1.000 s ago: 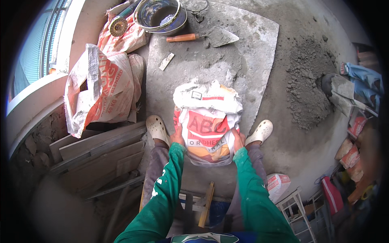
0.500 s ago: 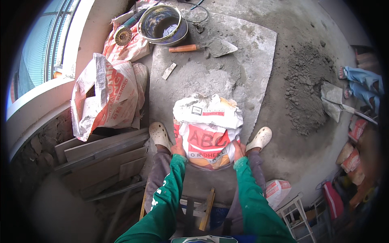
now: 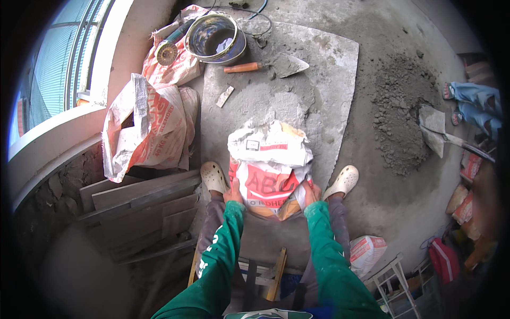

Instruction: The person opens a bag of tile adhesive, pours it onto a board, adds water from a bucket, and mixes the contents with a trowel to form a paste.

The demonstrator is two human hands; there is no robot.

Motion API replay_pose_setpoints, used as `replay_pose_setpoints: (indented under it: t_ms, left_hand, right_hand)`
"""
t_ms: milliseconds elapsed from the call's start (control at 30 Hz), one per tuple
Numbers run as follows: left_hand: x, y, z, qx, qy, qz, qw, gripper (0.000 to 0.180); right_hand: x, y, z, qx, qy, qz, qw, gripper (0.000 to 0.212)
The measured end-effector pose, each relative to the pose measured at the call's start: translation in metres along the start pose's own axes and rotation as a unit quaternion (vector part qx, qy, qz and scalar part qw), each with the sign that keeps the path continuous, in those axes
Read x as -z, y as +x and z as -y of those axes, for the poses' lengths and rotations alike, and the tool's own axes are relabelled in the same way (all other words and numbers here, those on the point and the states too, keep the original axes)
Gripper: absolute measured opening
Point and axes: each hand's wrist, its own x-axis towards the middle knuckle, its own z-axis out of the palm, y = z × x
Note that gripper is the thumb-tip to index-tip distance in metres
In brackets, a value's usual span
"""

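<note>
Two bare hands grasp a crumpled white, red and orange bag (image 3: 268, 170) low on its sides, the left hand (image 3: 234, 193) with fingers curled round its left edge and the right hand (image 3: 309, 192) pinching a fold of the glossy skin at its right. The bag sits between two perforated cream clogs (image 3: 213, 177), at the near end of a broad grey sheet (image 3: 334, 69) crusted with cement dust; its top is ragged and folded over, and whatever lies under its base is hidden. The sheet's right edge slants in toward the right clog, and side room lies along the smooth concrete floor (image 3: 366, 202) between that edge and a crumbly mortar heap (image 3: 398, 114), where a flat-bladed shovel (image 3: 433, 127) rests. On the left the space is tighter: a slumped woven cement sack (image 3: 159, 119) and stacked straight-edged boards (image 3: 143, 194) come close to the left clog. Beyond the bag, well apart from the hands, lie a small flat offcut (image 3: 224, 97), a wooden-handled pointed trowel (image 3: 289, 66) with a mortar-caked blade, and a round, splattered bucket (image 3: 228, 56).
</note>
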Motion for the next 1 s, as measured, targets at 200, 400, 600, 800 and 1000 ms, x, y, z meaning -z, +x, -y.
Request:
replay_pose_setpoints:
  t_ms: [200,400,600,800,1000]
  left_hand:
    - [-0.006,0.02,-0.012,0.163,0.02,0.004,0.986,0.066]
    - [-0.002,0.077,0.015,0.135,-0.227,0.18,0.947,0.07]
    - [0.007,0.108,0.067,0.226,-0.317,0.328,0.861,0.067]
    - [-0.006,0.117,0.075,0.287,-0.316,0.316,0.847,0.067]
    - [-0.011,0.112,0.046,0.251,-0.326,0.328,0.85,0.068]
  right_hand:
    - [-0.013,0.026,0.009,-0.157,-0.05,0.017,0.986,0.048]
    - [-0.032,0.041,0.011,-0.088,0.009,0.042,0.995,0.046]
    - [-0.028,0.026,0.012,-0.001,-0.002,0.06,0.998,0.051]
    - [-0.054,-0.038,0.021,-0.091,-0.073,-0.081,0.99,0.071]
    - [-0.074,-0.052,0.006,-0.048,-0.151,-0.142,0.977,0.067]
